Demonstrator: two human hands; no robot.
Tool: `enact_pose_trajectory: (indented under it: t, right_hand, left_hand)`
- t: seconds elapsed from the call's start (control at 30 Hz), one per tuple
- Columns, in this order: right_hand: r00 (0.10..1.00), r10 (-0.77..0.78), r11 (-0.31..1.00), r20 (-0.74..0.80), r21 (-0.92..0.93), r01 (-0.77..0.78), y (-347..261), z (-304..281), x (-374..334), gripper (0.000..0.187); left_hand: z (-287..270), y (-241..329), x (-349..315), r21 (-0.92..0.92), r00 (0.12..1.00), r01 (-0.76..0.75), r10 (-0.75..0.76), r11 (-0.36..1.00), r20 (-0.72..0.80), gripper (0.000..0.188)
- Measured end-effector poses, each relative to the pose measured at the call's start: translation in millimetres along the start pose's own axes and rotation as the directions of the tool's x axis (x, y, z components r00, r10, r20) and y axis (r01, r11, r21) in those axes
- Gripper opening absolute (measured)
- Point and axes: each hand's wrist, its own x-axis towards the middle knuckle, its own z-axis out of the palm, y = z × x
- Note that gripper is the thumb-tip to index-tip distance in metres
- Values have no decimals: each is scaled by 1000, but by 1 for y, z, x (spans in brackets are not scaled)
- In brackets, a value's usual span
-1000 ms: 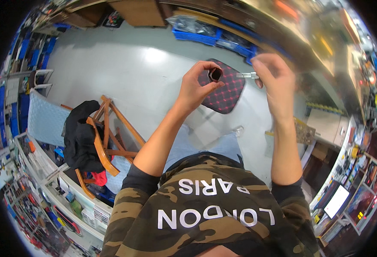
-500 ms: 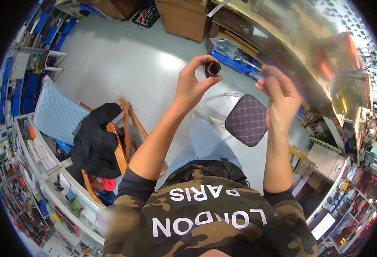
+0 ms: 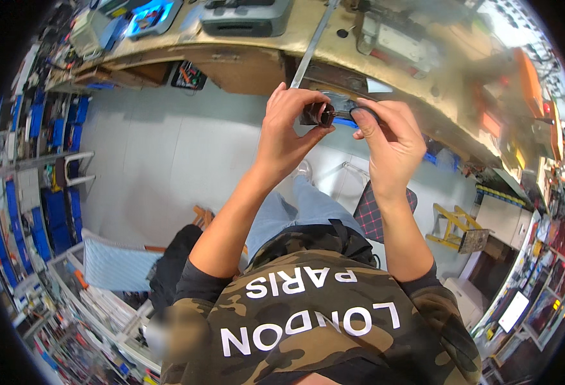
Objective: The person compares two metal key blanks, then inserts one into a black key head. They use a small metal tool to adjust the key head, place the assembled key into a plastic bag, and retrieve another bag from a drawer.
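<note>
My left hand (image 3: 286, 125) is closed around a short, dark reddish-brown hollow tube (image 3: 325, 117), thumb below and fingers above. The tube's open end faces right. My right hand (image 3: 395, 135) pinches a thin dark rod-like tool (image 3: 344, 113) with a rounded black end between thumb and fingers. Its tip meets the tube's open end; whether it reaches inside I cannot tell. Both hands are raised in front of me, close together, near the front edge of the workbench (image 3: 244, 53).
A long metal strip (image 3: 309, 54) juts over the bench edge just beyond my left hand. Below my right forearm stands a black padded stool (image 3: 367, 215) with red stitching. A yellow step stool (image 3: 449, 226) is at right, and a light-blue quilted pad (image 3: 112, 263) lies at left.
My right hand has moved left, bringing its thin tool to the tube's mouth. The left hand still grips the tube, now turned more sideways. The view has shifted, showing more of the bench.
</note>
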Motion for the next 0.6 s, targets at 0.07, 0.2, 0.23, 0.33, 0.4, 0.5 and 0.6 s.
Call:
enact_pose_trajectory:
  t: [0.07,0.2,0.23,0.33,0.4,0.5,0.6]
  right_hand:
    - [994,100,995,-37,25,-99,4,0,17,19]
    - [935,271,962,-229,105,-253,14,-8,32,15]
    - [930,244,970,-274,62,-236,16,-11,32,15]
    - [893,151,970,-423,-111,-217,24,-16,31,15]
    - [818,258,948,-514,-29,-317,26,-12,22,14]
    - [685,375,919,-624,155,-362,28,2,2,14]
    - [517,524,852,-677,411,-324,28,21,-21,14]
  left_hand:
    - [3,-5,29,32,995,-73,70,997,75,38]
    - [18,-14,76,-8,938,-181,175,983,298,42]
    - [22,-16,85,-33,911,-192,191,981,366,42]
    - [34,-22,110,-129,785,-251,280,959,553,42]
    - [41,-26,123,-222,673,-267,346,938,653,39]
    - [50,-31,131,-326,500,-382,490,865,714,38]
    - [55,-34,124,-455,353,-420,604,785,715,38]
